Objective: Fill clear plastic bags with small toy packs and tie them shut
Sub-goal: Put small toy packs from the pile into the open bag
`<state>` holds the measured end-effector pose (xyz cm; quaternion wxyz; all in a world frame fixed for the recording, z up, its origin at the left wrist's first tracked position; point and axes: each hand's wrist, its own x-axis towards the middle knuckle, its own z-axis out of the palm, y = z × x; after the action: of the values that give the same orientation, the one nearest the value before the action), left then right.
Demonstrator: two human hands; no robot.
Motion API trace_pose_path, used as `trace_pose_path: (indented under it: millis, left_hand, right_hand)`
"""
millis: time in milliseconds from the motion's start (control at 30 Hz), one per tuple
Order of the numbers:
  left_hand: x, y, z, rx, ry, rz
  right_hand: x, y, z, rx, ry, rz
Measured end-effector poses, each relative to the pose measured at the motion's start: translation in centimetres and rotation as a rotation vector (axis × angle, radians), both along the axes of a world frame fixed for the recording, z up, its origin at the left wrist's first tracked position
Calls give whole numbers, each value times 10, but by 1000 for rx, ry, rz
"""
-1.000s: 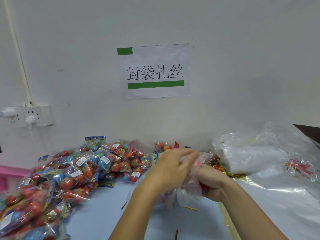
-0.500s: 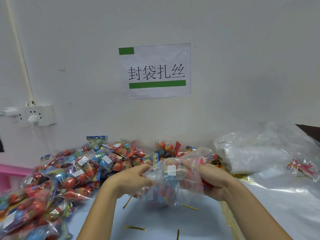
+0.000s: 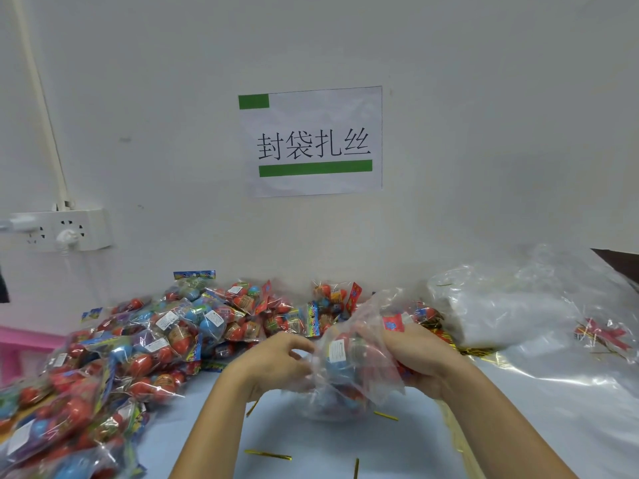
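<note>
A clear plastic bag holding red and blue toy packs sits between my hands, just above the pale blue table. My left hand pinches the bag's left side with curled fingers. My right hand grips the bag's right side, where the plastic bunches around a red pack. A big heap of toy packs spreads over the left of the table and back to the wall. Gold twist ties lie loose on the table in front of me.
A pile of empty clear bags lies at the right, with a red bow among them and gold foil beside it. A wall socket and a paper sign hang on the white wall. A pink edge shows far left.
My left hand drew back from over the right hand to the bag's left side, spreading the bag out between both hands. The bag now hangs lower and wider.
</note>
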<state>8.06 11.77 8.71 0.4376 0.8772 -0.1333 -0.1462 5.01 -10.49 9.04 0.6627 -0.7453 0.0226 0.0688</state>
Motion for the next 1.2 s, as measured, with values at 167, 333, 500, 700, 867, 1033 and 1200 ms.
trace_pose_path:
  millis: [167, 333, 500, 700, 867, 1033, 1200]
  left_hand:
    - [5, 1, 3, -36, -133, 156]
    - [-4, -10, 17, -103, -382, -7]
    - [-16, -51, 29, -169, -533, -165]
    - [-26, -82, 33, -312, -640, -145]
    - [-37, -97, 33, -266, -726, -204]
    - [-33, -87, 40, -285, -700, -161]
    - [-31, -85, 40, -322, -676, -154]
  right_hand:
    - [0, -3, 2, -50, 4, -35]
    - [-3, 1, 5, -63, -26, -24]
    - [-8, 3, 11, -39, -58, 29]
    - [-5, 4, 7, 12, -70, 112]
    - [1, 0, -6, 167, -39, -1]
    - [-7, -3, 7, 144, -110, 109]
    - [-9, 2, 13, 152, -118, 169]
